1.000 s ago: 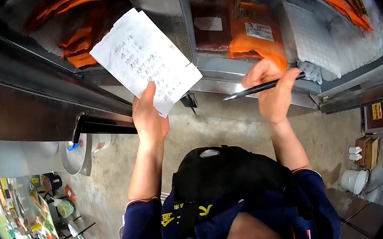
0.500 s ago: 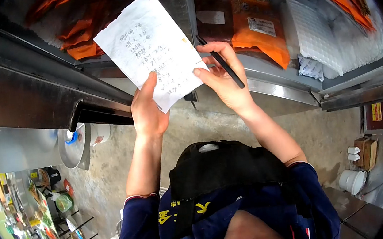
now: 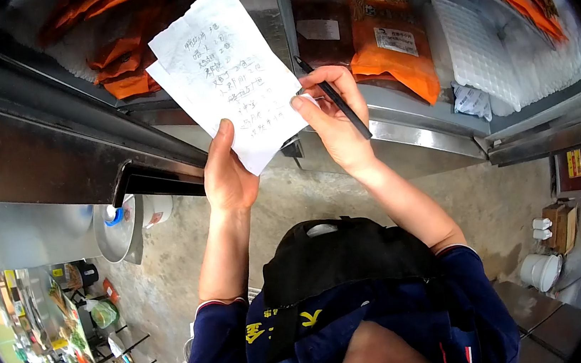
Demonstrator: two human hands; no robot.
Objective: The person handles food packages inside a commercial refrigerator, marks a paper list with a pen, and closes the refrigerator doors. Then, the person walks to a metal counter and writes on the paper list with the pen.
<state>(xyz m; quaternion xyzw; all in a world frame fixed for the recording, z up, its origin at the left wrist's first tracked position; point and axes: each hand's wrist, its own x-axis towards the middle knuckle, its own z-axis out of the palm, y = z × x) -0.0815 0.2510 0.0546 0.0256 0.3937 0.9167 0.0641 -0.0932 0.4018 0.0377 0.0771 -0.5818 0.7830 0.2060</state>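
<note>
Sheets of white paper (image 3: 218, 53) with a handwritten list are held up over the floor, tilted to the left. My left hand (image 3: 228, 170) grips their lower left edge, thumb lying on the front. At the lower right edge, my right hand (image 3: 337, 115) pinches the paper between thumb and fingers. A black pen (image 3: 333, 98) also rests in my right hand, slanting across the fingers with one end up by the paper's edge.
An open chest with frosty walls holds orange packages (image 3: 390, 48) and a white quilted pack (image 3: 473, 53). Its steel edge (image 3: 429, 137) runs before me. At left stand a dark metal door (image 3: 50, 144) and a round metal pan (image 3: 121, 233); at right, a white bucket (image 3: 539, 271).
The top sheet has shifted relative to the one behind it, so the back sheet's corner now sticks out at the left. Both hands stay nearly in place.
</note>
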